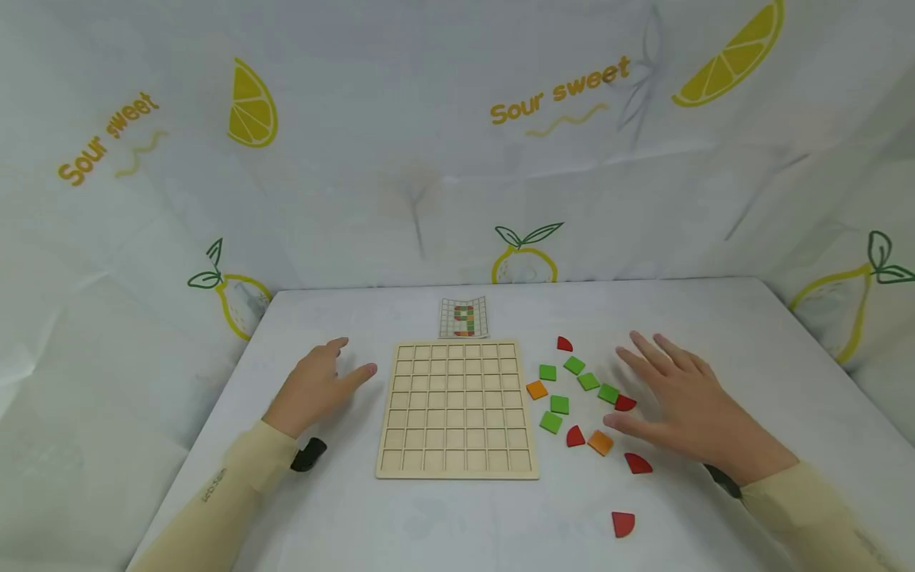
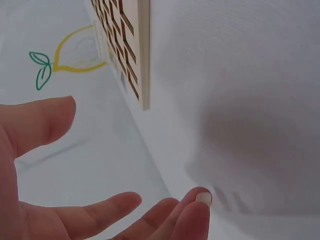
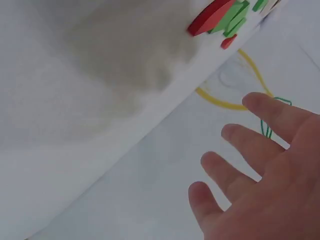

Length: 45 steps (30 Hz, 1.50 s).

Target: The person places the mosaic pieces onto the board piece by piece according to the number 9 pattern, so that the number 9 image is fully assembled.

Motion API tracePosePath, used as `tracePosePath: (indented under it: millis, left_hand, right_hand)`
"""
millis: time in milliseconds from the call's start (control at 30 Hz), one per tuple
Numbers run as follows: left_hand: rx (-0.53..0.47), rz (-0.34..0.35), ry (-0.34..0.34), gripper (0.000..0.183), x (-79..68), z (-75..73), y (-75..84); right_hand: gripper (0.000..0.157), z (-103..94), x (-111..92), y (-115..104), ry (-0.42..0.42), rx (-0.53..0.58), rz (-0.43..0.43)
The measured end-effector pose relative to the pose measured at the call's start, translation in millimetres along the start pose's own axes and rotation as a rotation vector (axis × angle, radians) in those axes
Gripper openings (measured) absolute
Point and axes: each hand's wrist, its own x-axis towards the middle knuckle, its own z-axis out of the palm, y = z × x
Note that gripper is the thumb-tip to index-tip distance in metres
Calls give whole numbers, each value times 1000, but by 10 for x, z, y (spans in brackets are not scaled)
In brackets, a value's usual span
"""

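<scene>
A pale wooden grid board (image 1: 456, 410) lies flat on the white table, its square cells bare. To its left my left hand (image 1: 312, 389) hovers with thumb and fingers apart, holding nothing; its shadow falls on the table in the left wrist view. My right hand (image 1: 679, 401) is spread above the right side of the table, also holding nothing. Close to its fingertips lie a green square tile (image 1: 608, 393) and a red quarter-round tile (image 1: 625, 403). More green squares, an orange square (image 1: 600, 442) and red quarter-rounds are scattered between this hand and the board.
A small pattern card (image 1: 463, 318) with a coloured figure on a grid lies just beyond the board. One red quarter-round tile (image 1: 623, 524) sits apart near the front. White cloth (image 1: 343, 199) printed with lemons hangs behind the table and at both sides.
</scene>
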Motion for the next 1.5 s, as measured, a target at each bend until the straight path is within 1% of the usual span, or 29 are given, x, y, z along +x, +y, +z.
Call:
tracePosePath:
  millis: [133, 267, 333, 433, 533, 667, 800, 1000, 1100, 1367, 1500]
  left_hand:
    - [-9, -57, -12, 77, 84, 86, 107]
    - [-29, -115, -31, 66, 140, 162, 192]
    - [-47, -127, -40, 62, 157, 194, 229]
    - [-86, -143, -60, 54, 183, 237, 275]
    - [-116, -157, -92, 50, 209, 270, 303]
    - [-146, -170, -109, 46, 229, 299, 303]
    - [-198, -168, -110, 42, 239, 317, 261]
    - [-272, -154, -111, 38, 268, 345, 216]
    - [-291, -153, -111, 37, 285, 361, 213]
    - [-307, -148, -96, 35, 297, 371, 212]
    - [-315, -146, -103, 34, 316, 374, 213]
  right_hand:
    - [93, 0, 51, -229, -11, 44, -91]
    - [66, 14, 66, -430, -1, 51, -185]
    - [57, 26, 71, -516, 0, 34, -220]
    - [49, 44, 84, -606, -9, 17, -259]
    - [44, 66, 98, -653, -28, 5, -279]
    - [36, 94, 108, -691, -56, -5, -289]
    - [31, 111, 102, -727, -90, -8, -261]
    - [30, 137, 78, -738, -129, -14, -207]
    - [29, 143, 64, -721, -130, -19, -209]
    - [26, 160, 62, -689, -80, -35, -253]
    - [25, 165, 62, -698, -82, -41, -252]
